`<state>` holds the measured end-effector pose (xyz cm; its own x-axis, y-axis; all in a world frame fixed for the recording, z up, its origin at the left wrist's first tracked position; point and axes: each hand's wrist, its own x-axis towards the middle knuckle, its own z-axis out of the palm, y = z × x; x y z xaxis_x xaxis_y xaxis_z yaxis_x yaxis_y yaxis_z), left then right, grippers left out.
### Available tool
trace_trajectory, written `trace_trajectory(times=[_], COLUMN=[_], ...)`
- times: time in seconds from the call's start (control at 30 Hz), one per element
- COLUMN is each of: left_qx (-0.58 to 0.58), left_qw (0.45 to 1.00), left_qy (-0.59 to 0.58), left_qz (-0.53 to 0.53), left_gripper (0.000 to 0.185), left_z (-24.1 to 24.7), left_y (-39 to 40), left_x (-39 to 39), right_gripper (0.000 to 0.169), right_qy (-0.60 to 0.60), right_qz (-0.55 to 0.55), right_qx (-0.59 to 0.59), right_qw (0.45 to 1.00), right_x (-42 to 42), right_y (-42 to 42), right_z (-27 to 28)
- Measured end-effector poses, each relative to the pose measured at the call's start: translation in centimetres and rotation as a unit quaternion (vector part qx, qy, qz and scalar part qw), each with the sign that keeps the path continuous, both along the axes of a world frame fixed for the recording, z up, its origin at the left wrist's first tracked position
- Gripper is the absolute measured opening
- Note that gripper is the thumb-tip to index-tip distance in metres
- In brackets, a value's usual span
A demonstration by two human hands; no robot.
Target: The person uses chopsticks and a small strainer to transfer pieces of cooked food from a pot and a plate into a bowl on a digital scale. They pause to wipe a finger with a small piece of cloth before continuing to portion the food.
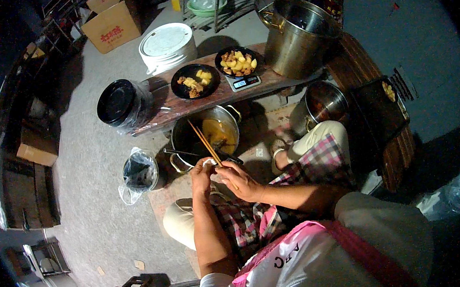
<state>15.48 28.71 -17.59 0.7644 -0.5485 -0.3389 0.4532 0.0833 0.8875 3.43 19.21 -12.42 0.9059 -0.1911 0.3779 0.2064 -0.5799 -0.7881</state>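
Observation:
My right hand (241, 181) holds a pair of wooden chopsticks (203, 137) that point up and away over a steel pot (175, 138) of brownish liquid. My left hand (202, 176) pinches a small white piece (209, 161), perhaps tissue, close to the chopsticks. A dark-handled utensil (231, 157) lies across the pot's near rim. Beyond the pot, a wooden bench (161, 108) carries a black bowl (176, 91) with some potato and meat pieces. Another, fuller black bowl (219, 71) sits on a digital kitchen scale (245, 83) with a lit display.
Stacked black bowls (116, 102) in plastic stand at the bench's left end, a tall steel stockpot (296, 51) at its right. White lids (167, 40) are stacked behind. A plastic-lined bin (140, 172) is at left, a smaller pot (324, 90) at right. Cardboard boxes (111, 29) stand farther back.

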Motion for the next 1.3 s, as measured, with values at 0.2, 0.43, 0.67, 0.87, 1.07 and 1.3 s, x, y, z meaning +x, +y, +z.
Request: trace_trajectory(times=[0.2,0.43,0.67,0.87,1.07,1.3], left_qx=[0.009,0.000,0.020,-0.004,0.066,0.074], left_qw=[0.999,0.994,0.994,0.970,0.929,0.939], left_qy=[-0.013,0.111,0.104,0.134,0.177,0.182], left_qz=[0.051,0.014,-0.005,0.202,0.317,0.282], left_gripper=[0.020,0.054,0.043,0.024,0.021,0.027], left_z=[-0.2,1.3,3.2,1.5,-0.6,-3.5], left_y=[0.2,0.1,0.6,2.5,5.1,6.1], left_x=[0.3,0.4,-0.1,1.0,1.3,1.9], right_gripper=[0.039,0.047,0.052,0.056,0.049,0.045], right_qy=[0.006,-0.003,0.009,0.015,0.183,0.528], right_qz=[0.014,0.040,0.117,0.213,0.068,0.068], right_qx=[-0.027,0.020,-0.029,-0.054,-0.341,-0.388], right_qw=[1.000,0.999,0.993,0.975,0.919,0.753], right_x=[0.0,0.5,1.7,4.1,4.4,6.6], right_y=[0.1,1.1,1.5,1.7,-1.2,-5.3], right_z=[0.0,-1.0,-1.1,-1.3,-1.7,-7.8])
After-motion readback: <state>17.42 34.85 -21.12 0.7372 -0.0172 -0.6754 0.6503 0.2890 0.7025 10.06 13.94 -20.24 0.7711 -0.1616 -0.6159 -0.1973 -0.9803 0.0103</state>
